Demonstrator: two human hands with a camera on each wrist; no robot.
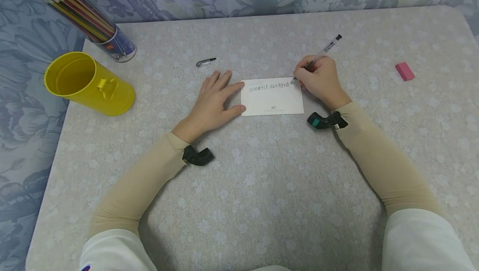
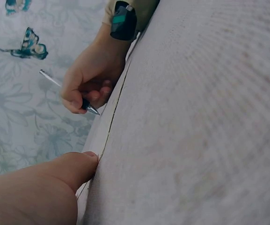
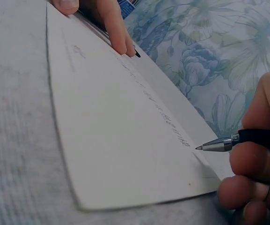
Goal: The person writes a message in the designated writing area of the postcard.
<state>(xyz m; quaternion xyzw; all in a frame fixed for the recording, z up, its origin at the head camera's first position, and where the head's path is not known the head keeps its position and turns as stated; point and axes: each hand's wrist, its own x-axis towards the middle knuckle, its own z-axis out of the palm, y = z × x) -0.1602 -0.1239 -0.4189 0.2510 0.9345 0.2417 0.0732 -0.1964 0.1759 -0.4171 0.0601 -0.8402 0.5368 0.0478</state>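
Note:
A white card [image 1: 272, 98] lies on the table, with one line of handwriting near its top edge and a small printed mark near the bottom. My right hand [image 1: 319, 77] grips a clear-barrelled pen [image 1: 329, 45] with a dark grip. In the right wrist view the pen's metal tip [image 3: 214, 145] is at the end of the written line. My left hand [image 1: 215, 102] lies spread with straight fingers, its thumb and index fingertip on the card's left edge. The left wrist view shows the thumb [image 2: 81, 166] on that edge.
Behind the left hand lies a pen cap [image 1: 206, 62]. A yellow cup [image 1: 106, 94] and a tube of colored pencils [image 1: 121, 44] stand at the left. Far to the right is a pink eraser [image 1: 405, 71]. Flowered wall covering borders the table [image 1: 243, 196] at the back.

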